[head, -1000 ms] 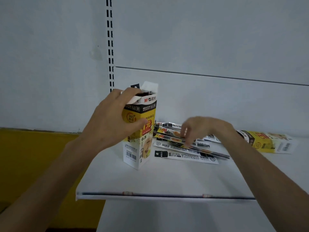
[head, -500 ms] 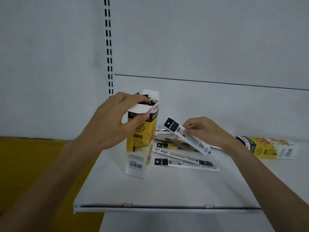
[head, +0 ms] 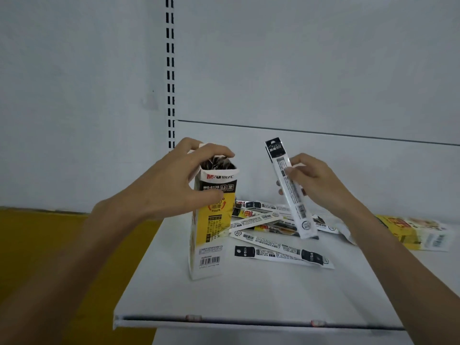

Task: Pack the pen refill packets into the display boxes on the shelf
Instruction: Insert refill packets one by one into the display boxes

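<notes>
Currently a tall yellow, white and black cardboard display box point(head: 211, 227) printed "M&G", "MG-6139" and "0.5" stands upright on the white metal shelf point(head: 249, 295), and the left hand point(head: 171, 188) grips its open top, fingers curled over the rim. The right hand point(head: 316, 185) pinches a long white-and-black M&G refill packet point(head: 290, 192) between thumb and fingers, held nearly upright just right of the box. More loose refill packets point(head: 268, 220) lie heaped behind, beside a second yellow box lying flat point(head: 418, 232).
</notes>
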The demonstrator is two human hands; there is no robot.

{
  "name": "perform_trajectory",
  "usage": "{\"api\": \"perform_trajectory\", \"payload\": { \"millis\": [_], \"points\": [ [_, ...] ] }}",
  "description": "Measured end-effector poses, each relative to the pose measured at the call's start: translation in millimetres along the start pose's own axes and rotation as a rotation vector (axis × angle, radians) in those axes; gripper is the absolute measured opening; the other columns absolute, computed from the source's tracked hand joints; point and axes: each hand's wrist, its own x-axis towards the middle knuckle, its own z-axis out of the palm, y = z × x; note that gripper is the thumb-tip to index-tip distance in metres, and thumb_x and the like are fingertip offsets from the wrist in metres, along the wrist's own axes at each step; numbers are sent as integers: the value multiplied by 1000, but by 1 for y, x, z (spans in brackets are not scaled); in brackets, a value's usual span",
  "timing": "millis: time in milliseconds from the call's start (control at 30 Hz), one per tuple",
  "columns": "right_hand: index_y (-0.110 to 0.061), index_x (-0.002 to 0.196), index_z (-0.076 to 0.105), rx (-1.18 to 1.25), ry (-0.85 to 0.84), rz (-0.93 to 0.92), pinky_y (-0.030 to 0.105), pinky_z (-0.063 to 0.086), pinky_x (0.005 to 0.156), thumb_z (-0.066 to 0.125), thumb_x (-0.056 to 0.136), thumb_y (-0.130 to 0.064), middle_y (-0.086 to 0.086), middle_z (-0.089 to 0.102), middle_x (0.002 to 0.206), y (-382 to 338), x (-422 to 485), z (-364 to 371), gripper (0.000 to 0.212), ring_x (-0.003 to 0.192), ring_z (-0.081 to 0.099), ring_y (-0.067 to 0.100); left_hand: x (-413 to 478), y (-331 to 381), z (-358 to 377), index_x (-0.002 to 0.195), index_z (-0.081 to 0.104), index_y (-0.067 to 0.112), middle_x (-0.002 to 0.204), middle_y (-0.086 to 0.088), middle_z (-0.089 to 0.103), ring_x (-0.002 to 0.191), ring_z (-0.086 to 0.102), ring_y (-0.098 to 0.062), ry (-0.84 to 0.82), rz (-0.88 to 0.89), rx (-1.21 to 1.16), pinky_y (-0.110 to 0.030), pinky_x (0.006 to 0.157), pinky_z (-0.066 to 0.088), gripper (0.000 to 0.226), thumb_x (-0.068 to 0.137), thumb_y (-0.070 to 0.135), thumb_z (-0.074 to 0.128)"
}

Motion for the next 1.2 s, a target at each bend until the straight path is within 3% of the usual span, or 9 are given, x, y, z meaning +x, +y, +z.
{"api": "perform_trajectory", "payload": {
  "millis": [100,200,367,567,767,900,1033,1100,1200],
  "points": [
    [-18,97,60,106,41,-52,28,53,59,52,93,-14,4,74,84,-26,2,-1,10,70,72,23,0,6,-7,104,38,65,98,9,43,74,42,11,-54,18,11,-7,57,33,46,72,46,65],
    [-20,96,63,193,71,-107,42,58,73,54,92,-10,-1,74,81,-52,7,-1,14,77,71,17,-2,11,-8,99,46,62,89,9,42,81,45,1,-41,9,-14,-11,58,32,40,73,42,68],
    [-10,97,64,343,204,-205,28,57,62,56,90,-5,-1,70,79,-90,11,1,12,71,68,10,-9,14,1,81,51,49,88,6,48,85,49,-9,159,-11,54,-18,59,36,25,63,49,68],
    [-3,92,57,561,475,-295,28,55,58,57,89,-6,-5,64,61,-124,13,7,5,62,66,8,-15,16,4,78,53,37,80,12,41,76,47,-6,186,21,141,-17,58,31,29,59,59,58],
    [-17,87,53,170,549,-486,34,57,64,60,86,-11,-5,67,78,-129,1,42,9,71,67,9,-17,16,6,82,49,40,81,12,42,78,47,-8,179,0,134,-16,58,34,30,61,60,53],
    [-6,95,52,-95,460,-653,20,49,62,60,86,-11,-1,62,75,-116,-11,62,13,74,59,10,-16,17,9,82,51,29,78,8,44,74,46,-8,206,23,174,-18,57,33,36,62,59,53],
    [-15,91,48,-315,197,-395,31,51,62,63,80,-19,3,66,81,-104,-14,70,20,70,61,16,-16,12,10,85,51,29,83,4,52,76,49,-10,224,43,141,-19,61,38,33,65,56,54],
    [-17,96,56,-271,94,-285,20,50,64,68,77,-24,-5,65,86,-100,-11,65,23,74,61,9,-16,11,11,93,49,32,89,7,56,83,52,-9,222,24,83,-18,68,40,35,66,54,54],
    [-20,93,61,7,178,-290,9,41,58,71,78,-25,-12,63,79,-106,-5,51,19,69,57,2,-16,14,13,105,38,41,87,24,53,80,53,1,193,6,15,-11,66,40,43,68,50,57]
  ]
}}
